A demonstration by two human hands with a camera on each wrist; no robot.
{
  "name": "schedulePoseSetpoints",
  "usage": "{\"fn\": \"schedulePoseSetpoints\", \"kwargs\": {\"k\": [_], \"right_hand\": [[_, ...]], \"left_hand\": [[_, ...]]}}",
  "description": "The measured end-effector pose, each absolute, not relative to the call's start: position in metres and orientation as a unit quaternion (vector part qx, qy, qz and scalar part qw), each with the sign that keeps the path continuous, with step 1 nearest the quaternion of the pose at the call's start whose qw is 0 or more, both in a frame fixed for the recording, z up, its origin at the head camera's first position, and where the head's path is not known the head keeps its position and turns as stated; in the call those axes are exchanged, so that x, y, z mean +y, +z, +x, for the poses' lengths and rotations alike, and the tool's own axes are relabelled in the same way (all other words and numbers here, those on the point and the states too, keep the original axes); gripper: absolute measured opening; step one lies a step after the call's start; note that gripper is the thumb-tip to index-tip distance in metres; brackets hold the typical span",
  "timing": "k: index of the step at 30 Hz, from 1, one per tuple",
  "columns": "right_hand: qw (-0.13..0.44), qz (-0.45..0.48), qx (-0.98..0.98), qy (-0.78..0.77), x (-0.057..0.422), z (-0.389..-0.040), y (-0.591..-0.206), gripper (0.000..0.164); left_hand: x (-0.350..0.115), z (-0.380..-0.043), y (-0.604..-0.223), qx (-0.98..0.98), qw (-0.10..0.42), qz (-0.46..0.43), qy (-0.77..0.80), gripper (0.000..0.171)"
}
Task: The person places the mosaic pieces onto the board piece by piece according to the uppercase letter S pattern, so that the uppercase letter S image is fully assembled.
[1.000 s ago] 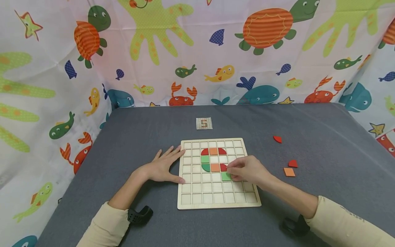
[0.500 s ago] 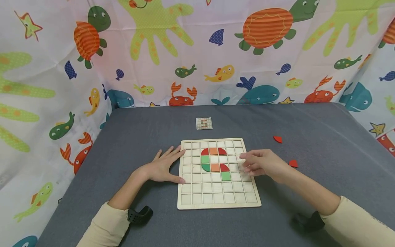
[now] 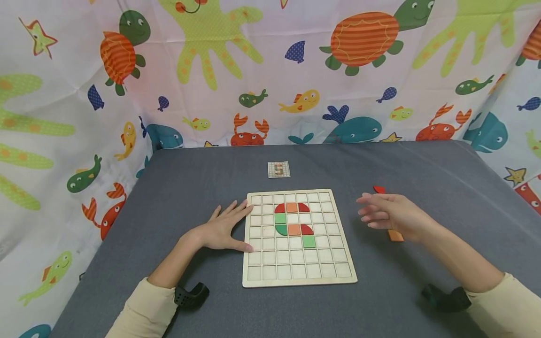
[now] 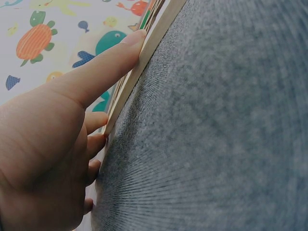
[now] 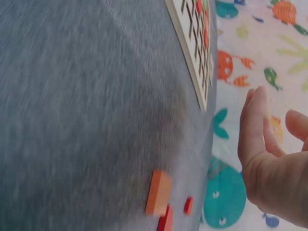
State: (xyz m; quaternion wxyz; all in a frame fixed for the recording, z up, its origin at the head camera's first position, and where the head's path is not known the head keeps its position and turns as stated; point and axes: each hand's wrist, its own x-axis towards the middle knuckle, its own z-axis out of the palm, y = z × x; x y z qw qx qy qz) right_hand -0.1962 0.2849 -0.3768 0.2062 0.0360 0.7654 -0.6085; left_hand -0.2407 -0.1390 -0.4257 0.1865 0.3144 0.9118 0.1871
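Note:
A wooden grid board (image 3: 299,277) lies on the grey cloth, with red, orange and green pieces set in several of its squares. The left hand (image 3: 224,228) rests at the board's left edge, fingers spread; in the left wrist view its thumb (image 4: 103,70) lies along the rim. Right of the board hovers the right hand (image 3: 390,213), above the cloth, fingers loosely bent and holding nothing. Below it an orange square tile (image 3: 396,235) shows partly, also an orange tile (image 5: 159,192) in the right wrist view. One red quarter-round piece (image 3: 379,189) lies behind the hand; another is hidden in the head view.
A small card (image 3: 279,169) printed with a coloured grid pattern lies behind the board. A curtain with sea animals (image 3: 296,70) hangs along the table's back and left. Black straps with cameras (image 3: 192,296) sit at both wrists.
The right hand has let go of the red piece on the board and moved right, off the board, toward the loose pieces. The left hand stays put.

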Motion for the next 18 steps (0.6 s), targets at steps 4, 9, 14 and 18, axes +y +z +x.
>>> {"fn": "schedulePoseSetpoints", "kwargs": {"k": [4, 9, 14, 18], "right_hand": [[0.2, 0.061, 0.752, -0.625, 0.302, -0.197, -0.376, 0.06], [0.195, 0.07, 0.737, -0.644, 0.32, -0.195, -0.374, 0.038], [0.196, 0.083, 0.728, -0.651, 0.335, -0.194, -0.373, 0.02], [0.197, 0.089, 0.71, -0.67, 0.346, -0.192, -0.375, 0.019]], "left_hand": [[-0.139, -0.241, -0.426, 0.912, 0.187, 0.313, 0.187, 0.107], [-0.139, -0.241, -0.426, 0.913, 0.188, 0.312, 0.185, 0.107], [-0.138, -0.241, -0.426, 0.913, 0.189, 0.31, 0.185, 0.107], [-0.138, -0.24, -0.425, 0.913, 0.188, 0.31, 0.185, 0.107]]}}
